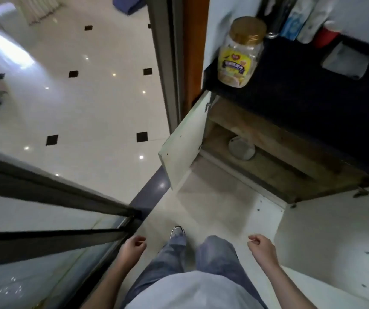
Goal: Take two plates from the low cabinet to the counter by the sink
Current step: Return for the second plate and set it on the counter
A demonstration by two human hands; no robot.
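Note:
The low cabinet [275,152] under the dark counter [313,90] stands open, its left door [183,141] swung outward and its right door [326,237] swung toward me. On the cabinet floor lies a pale round dish or plate stack [241,148], partly hidden under the counter edge. My left hand [133,247] hangs low at the left of my legs, fingers loosely curled, holding nothing. My right hand [261,244] hangs at the right, also loosely curled and without anything in it. Both hands are well short of the cabinet.
A clear jar with a gold lid [241,52] stands at the counter's left end, with bottles [301,18] and a tissue box [346,61] behind. A glass sliding door with dark frame [56,219] is at my left. A tiled floor [78,97] lies beyond the doorway.

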